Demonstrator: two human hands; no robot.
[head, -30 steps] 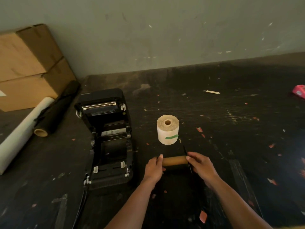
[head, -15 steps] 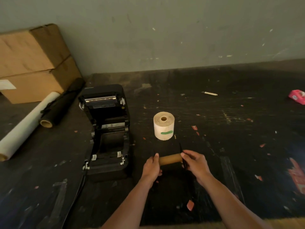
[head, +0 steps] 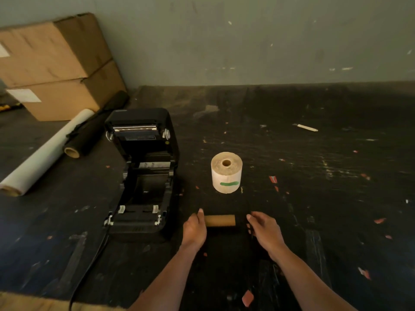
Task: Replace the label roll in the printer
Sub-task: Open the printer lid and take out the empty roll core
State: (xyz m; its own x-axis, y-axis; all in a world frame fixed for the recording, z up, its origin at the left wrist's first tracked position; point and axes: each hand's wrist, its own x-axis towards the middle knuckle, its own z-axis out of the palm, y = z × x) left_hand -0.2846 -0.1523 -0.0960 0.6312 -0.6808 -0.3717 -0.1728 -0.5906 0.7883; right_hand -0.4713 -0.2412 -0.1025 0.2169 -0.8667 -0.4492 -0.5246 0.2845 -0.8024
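The printer [head: 140,173] sits lid-open, its bay looking empty. At its 3 o'clock the fresh label roll [head: 226,172] stands on end on the dark table [head: 325,198] — dense wound paper, probably weighty and stiff, best cupped around its sides so the outer wrap stays put. Nearer, the left hand [head: 194,228] pinches one end of the bare cardboard core [head: 220,220], light and crushable; the right hand [head: 263,230] curls around something dark at the core's 3 o'clock — what, I cannot tell.
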